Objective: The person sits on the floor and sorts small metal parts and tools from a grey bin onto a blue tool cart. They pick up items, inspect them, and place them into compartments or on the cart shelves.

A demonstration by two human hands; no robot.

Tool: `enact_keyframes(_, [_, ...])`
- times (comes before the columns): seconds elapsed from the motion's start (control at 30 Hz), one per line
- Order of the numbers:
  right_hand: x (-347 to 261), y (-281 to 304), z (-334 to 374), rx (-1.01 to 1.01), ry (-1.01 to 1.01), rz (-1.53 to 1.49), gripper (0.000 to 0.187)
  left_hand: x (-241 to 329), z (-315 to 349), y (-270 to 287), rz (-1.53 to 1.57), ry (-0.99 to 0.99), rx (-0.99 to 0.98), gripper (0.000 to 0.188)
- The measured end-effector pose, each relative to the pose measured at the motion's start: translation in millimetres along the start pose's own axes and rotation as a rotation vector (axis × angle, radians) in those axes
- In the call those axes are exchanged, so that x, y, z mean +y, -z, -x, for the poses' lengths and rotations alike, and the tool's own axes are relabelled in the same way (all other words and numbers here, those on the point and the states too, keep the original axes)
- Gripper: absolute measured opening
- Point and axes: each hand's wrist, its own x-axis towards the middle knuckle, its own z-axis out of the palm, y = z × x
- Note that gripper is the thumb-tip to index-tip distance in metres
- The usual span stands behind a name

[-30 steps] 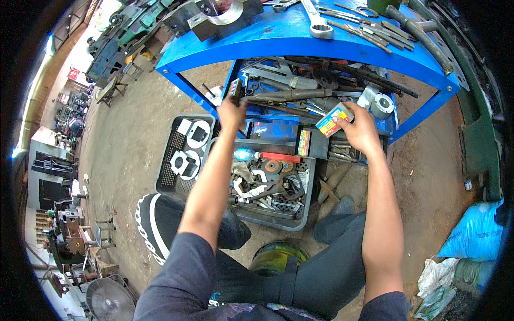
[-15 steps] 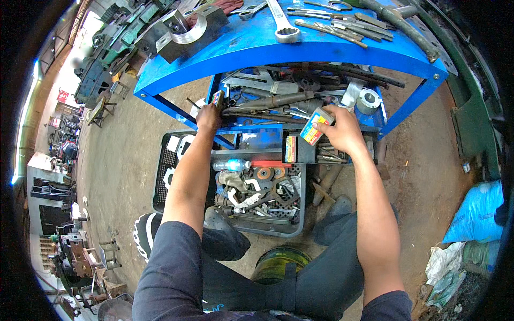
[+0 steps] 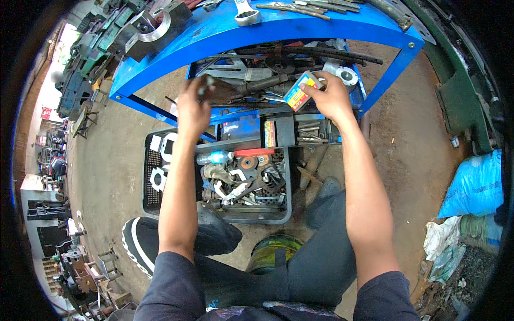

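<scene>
My right hand (image 3: 331, 99) grips a small cardboard box (image 3: 300, 92) with a yellow, blue and red label, held tilted above the tool drawer. My left hand (image 3: 194, 104) is raised at the drawer's left side, its fingers curled and smeared by motion. Something small, partly dark and partly pale, shows at its fingertips, but I cannot make out its kind. Below and between the hands, a similar small labelled box (image 3: 269, 134) stands in a dark tray. Beside that tray, several metal drill bits or cutters (image 3: 309, 131) lie in a compartment. A dark steel shaft (image 3: 262, 84) crosses the drawer behind the hands.
Over the drawer stands a blue workbench (image 3: 300, 33) with a ring spanner (image 3: 247, 16) and a metal block (image 3: 152, 29) on top. On the floor, a black crate (image 3: 257, 218) holds grinding discs, a water bottle (image 3: 215, 157) and metal parts. Blue sacks (image 3: 474, 184) lie at right.
The view has shifted to the right. My left hand has moved up off the drawer's left edge, and the labelled box seen there is no longer clear. My right hand still holds its box.
</scene>
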Motion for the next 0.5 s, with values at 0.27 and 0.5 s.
enact_keyframes(0.27, [19.7, 25.8, -1.8, 0.047, -0.065, -0.145, 0.049, 68.4, 68.2, -52.5, 0.341, -0.017, -0.425, 0.033])
enact_keyframes(0.5, [28.3, 34.2, -4.2, 0.081, -0.077, -0.134, 0.049, 78.5, 100.4, -69.6, 0.355, -0.067, -0.657, 0.029])
